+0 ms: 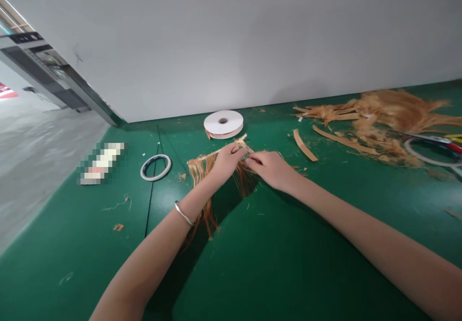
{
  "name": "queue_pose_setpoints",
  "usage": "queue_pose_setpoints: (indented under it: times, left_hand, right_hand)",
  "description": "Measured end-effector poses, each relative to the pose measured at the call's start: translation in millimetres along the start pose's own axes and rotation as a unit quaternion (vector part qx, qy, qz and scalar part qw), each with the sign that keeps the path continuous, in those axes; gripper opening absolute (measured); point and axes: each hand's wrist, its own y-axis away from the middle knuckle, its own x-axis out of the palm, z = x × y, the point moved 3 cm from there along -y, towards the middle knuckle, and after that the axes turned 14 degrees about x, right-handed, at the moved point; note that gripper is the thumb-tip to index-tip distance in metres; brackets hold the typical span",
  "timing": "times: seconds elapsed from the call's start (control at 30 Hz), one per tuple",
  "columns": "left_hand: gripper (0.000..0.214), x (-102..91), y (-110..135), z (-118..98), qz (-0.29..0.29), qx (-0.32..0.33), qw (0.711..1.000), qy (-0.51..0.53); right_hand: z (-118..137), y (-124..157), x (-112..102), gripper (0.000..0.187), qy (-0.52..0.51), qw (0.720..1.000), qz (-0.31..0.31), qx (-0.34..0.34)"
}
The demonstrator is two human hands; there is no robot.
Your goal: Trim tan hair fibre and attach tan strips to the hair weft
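Observation:
A fringe of tan, straw-like fibre strands (198,171) hangs from a pale narrow strip above the green table. My left hand (228,160) pinches the fringe's upper edge near its right end, fingers closed. Close beside it, my right hand (272,168) is also closed, its thumb and fingertips pressed together at the same edge among the strands. Exactly what lies between the right fingertips is too small to see. Just behind the hands is a white spool (224,124) wound with brown ribbon.
A tape roll (156,167) lies left, over a thin black rod (149,205). Tan strips (305,146) and a heap of loose fibre (393,111) lie right, near scissors (447,142) and another ring-shaped roll (426,160). A white wall (252,37) borders the table's back.

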Motion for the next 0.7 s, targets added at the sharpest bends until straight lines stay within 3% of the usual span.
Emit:
queue_pose_setpoints:
  times: [0.13, 0.27, 0.37, 0.47, 0.53, 0.67, 0.7]
  left_hand:
    - [0.035, 4.8, 1.5, -4.2, 0.031, 0.077, 0.976, -0.201]
    - [0.031, 5.7, 5.1, -8.1, 0.121, 0.131, 0.957, -0.227]
    - [0.028, 2.5, 6.1, -6.0, 0.154, 0.149, 0.943, -0.254]
    - [0.026, -1.4, 6.6, -3.3, 0.162, 0.15, 0.933, -0.285]
    - [0.023, -3.8, 6.6, -6.3, 0.164, 0.153, 0.927, -0.302]
    - [0.004, -13.0, 2.5, -28.0, 0.157, 0.182, 0.915, -0.325]
    - [0.008, -17.1, 1.0, -35.5, 0.143, 0.188, 0.915, -0.327]
  right_hand:
    - [8.1, 4.3, 12.2, 0.023, 0.093, 0.995, -0.028, 0.0]
    - [7.3, 7.0, 16.6, 0.023, 0.087, 0.996, -0.022, 0.01]
    - [17.3, 19.3, 13.1, 0.032, 0.071, 0.997, -0.029, -0.005]
    - [37.2, 36.8, 4.4, 0.036, -0.01, 0.997, -0.028, -0.078]
    - [46.5, 43.6, -3.3, 0.035, -0.095, 0.989, 0.007, -0.114]
    - [37.5, 35.6, -21.3, 0.031, -0.265, 0.959, 0.072, -0.07]
    - [30.5, 30.8, -24.9, 0.027, -0.304, 0.949, 0.075, -0.047]
